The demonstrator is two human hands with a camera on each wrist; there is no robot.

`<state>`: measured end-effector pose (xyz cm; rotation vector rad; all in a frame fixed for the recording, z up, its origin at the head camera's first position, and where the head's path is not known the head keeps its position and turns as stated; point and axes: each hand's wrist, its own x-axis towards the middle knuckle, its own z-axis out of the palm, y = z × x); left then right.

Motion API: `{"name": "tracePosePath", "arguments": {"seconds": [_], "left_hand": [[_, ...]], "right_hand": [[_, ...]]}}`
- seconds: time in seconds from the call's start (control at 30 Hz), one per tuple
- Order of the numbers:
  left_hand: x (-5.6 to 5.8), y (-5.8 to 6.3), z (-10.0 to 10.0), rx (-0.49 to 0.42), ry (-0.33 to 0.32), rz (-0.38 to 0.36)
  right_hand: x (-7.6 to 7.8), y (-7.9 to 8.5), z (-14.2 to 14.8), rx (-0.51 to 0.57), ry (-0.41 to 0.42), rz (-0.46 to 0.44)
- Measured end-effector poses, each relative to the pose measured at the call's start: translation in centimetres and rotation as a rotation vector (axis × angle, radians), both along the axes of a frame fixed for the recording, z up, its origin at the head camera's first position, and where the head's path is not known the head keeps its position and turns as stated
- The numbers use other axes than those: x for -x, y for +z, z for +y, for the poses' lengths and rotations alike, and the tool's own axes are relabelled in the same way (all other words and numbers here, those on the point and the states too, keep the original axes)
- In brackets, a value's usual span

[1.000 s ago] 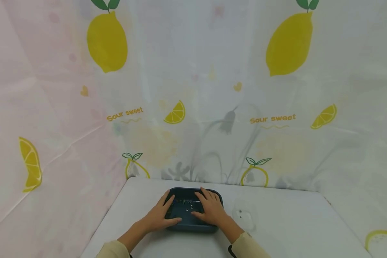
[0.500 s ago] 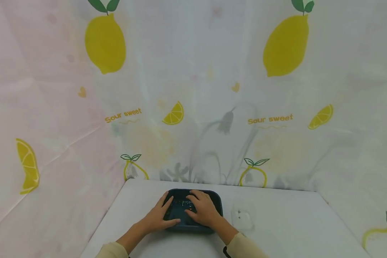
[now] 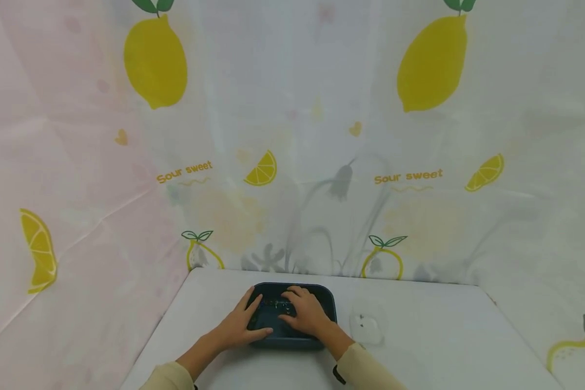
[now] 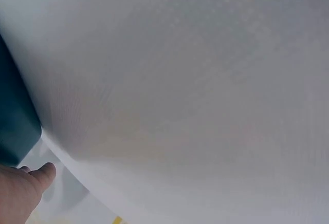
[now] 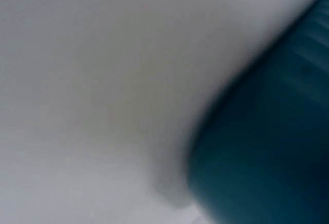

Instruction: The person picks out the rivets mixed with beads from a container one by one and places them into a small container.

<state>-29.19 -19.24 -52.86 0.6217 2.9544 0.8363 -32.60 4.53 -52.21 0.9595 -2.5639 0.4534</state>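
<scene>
A dark blue rectangular tray (image 3: 292, 342) stands on the white table, in the middle of the head view. My left hand (image 3: 237, 326) lies at its left edge, thumb stretched over the near rim and fingers spread along the left side. Over the tray's right half is my right hand (image 3: 308, 315), thumb and fingers apart and slightly bent, with nothing visible between them. Small shiny bits (image 3: 275, 305) lie inside, too small to identify. Part of the left hand (image 4: 23, 188) shows beside the tray corner (image 4: 15, 116) in the left wrist view. Only the tray's side (image 5: 267, 147) shows, blurred, in the right wrist view.
Right of the tray, a clear flat object (image 3: 366, 328) with small dark marks lies on the white tabletop (image 3: 434, 336). Lemon-printed sheets (image 3: 292, 135) hang behind the table and at both sides.
My right hand has moved left from the tray's right part, further over its inside, and then nearly stopped. The left hand and tray have stayed about where they were.
</scene>
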Motion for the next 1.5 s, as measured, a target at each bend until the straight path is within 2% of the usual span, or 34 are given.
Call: {"name": "tracePosePath", "arguments": {"seconds": [0.17,0.47,0.7,0.93,1.13,1.5], "left_hand": [[0.1,0.0,0.1,0.001,-0.009,0.007],[0.1,-0.1,-0.2,-0.006,-0.008,0.007],[0.4,-0.2,-0.2,0.004,-0.008,0.015],[0.3,-0.3,-0.1,-0.003,-0.013,0.018],[0.3,-0.5,-0.2,0.004,-0.006,0.011],[0.4,-0.3,-0.2,0.014,-0.014,0.005]], "right_hand": [[0.2,-0.2,-0.4,0.024,-0.003,-0.104],[0.2,-0.2,-0.6,0.064,-0.013,-0.158],[0.9,-0.1,-1.1,0.097,-0.055,-0.273],[1.4,-0.8,-1.3,0.152,-0.078,-0.322],[1.5,-1.1,-1.5,0.176,-0.064,-0.332],[1.8,-1.4,-1.4,0.141,-0.081,-0.361]]}}
